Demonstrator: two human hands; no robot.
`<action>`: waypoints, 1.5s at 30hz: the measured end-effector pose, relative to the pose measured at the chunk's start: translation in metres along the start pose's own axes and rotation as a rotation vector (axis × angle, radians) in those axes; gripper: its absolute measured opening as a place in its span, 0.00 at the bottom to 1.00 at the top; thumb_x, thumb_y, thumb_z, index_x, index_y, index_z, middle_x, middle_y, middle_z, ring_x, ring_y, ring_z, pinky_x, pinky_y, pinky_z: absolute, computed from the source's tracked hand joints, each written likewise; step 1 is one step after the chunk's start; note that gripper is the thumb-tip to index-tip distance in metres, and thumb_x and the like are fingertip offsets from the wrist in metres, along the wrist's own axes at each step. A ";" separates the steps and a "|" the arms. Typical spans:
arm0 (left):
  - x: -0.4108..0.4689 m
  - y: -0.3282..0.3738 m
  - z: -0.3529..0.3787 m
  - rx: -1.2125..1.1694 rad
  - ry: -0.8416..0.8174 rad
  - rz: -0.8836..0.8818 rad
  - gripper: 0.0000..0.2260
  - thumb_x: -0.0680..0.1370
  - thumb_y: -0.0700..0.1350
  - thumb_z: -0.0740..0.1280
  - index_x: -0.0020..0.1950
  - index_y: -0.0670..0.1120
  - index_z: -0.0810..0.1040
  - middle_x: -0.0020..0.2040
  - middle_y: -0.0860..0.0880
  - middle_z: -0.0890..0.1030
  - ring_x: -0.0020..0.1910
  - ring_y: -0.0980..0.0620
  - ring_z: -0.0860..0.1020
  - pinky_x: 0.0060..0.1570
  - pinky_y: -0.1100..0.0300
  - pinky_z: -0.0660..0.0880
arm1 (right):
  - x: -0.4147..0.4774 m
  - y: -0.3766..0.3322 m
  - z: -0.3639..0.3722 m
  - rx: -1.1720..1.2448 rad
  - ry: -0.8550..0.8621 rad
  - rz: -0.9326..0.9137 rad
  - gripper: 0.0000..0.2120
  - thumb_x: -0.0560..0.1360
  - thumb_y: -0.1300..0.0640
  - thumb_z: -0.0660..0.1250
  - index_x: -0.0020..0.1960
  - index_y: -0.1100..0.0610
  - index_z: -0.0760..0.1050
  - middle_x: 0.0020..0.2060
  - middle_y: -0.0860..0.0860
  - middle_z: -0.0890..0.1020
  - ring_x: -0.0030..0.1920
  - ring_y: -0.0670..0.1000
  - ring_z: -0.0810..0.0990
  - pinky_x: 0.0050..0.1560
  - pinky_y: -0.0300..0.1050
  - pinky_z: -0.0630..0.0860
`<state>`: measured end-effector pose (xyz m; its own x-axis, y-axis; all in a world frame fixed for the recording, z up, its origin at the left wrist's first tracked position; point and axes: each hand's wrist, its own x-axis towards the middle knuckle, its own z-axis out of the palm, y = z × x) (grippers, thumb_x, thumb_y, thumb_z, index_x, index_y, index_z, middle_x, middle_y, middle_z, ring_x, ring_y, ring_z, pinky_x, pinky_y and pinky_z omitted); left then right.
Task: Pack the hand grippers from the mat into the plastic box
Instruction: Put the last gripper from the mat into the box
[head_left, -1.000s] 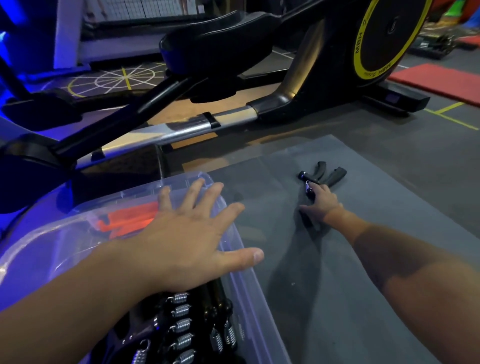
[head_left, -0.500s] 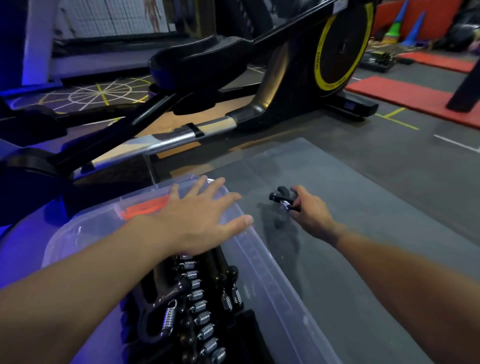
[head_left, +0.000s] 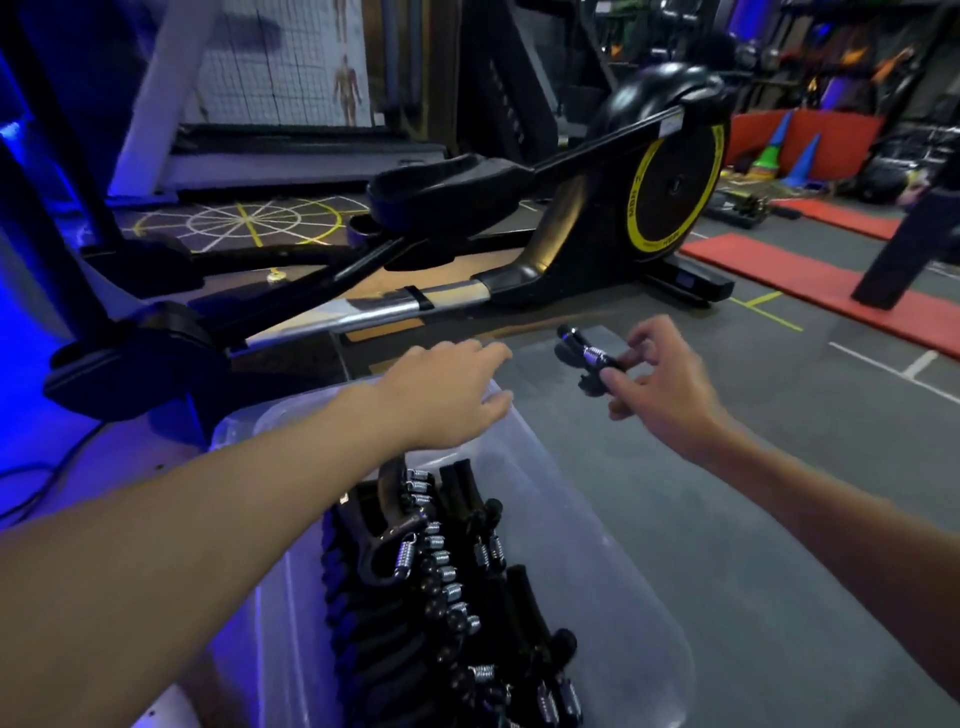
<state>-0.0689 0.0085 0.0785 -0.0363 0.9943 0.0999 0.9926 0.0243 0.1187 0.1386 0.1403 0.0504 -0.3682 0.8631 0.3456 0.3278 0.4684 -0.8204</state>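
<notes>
Lifting the gripper (head_left: 592, 358) off the mat (head_left: 779, 519), the right hand (head_left: 670, 395) now carries it in the air. A second ago that hand was low on the mat, only closing on the gripper where it lay. The fingers and thumb pinch it near the spring end, and the handles point away toward the left. It hangs above the mat, just beside the far right corner of the box (head_left: 613, 561) and not yet over it.

The left hand (head_left: 447, 395) has barely moved. It stays spread palm down over the far end of the box with straight fingers, holding nothing. Whether it touches the rim or floats just above it cannot be told.

Inside the box, a dense row of packed grippers (head_left: 431, 582) fills the middle, black handles and steel springs side by side. Clear floor is left along the right wall.

For the task, the pickup looks done and the carry is under way. What seems to remain for this piece is a short move left and down into the box. The open strip by the right wall is a likely place for it. The left hand lies close to that path and may need to give way. No other loose gripper shows on the part of the mat in view, so this may be among the last.
</notes>
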 end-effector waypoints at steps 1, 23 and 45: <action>-0.006 0.005 -0.008 -0.086 0.022 -0.035 0.22 0.80 0.57 0.57 0.72 0.51 0.64 0.64 0.50 0.75 0.61 0.47 0.74 0.60 0.45 0.71 | -0.005 -0.018 -0.006 0.037 0.004 -0.022 0.15 0.74 0.67 0.69 0.49 0.52 0.65 0.41 0.52 0.79 0.28 0.59 0.81 0.32 0.55 0.81; -0.100 0.042 -0.011 -0.945 0.437 -0.262 0.02 0.74 0.47 0.73 0.45 0.51 0.83 0.53 0.53 0.81 0.54 0.56 0.78 0.56 0.60 0.72 | -0.155 -0.111 0.021 0.513 -0.459 0.137 0.11 0.75 0.73 0.65 0.48 0.62 0.66 0.43 0.59 0.73 0.34 0.62 0.80 0.42 0.61 0.82; -0.147 0.023 0.086 -0.021 -0.329 0.025 0.13 0.77 0.58 0.63 0.42 0.49 0.72 0.35 0.53 0.75 0.40 0.50 0.74 0.66 0.47 0.59 | -0.167 -0.010 0.016 -0.632 -0.568 -0.208 0.30 0.71 0.40 0.60 0.70 0.49 0.67 0.74 0.47 0.63 0.76 0.50 0.52 0.73 0.52 0.60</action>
<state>-0.0307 -0.1286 -0.0181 0.0306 0.9749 -0.2207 0.9901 0.0008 0.1407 0.1830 -0.0117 -0.0070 -0.7966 0.6030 0.0432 0.5650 0.7680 -0.3016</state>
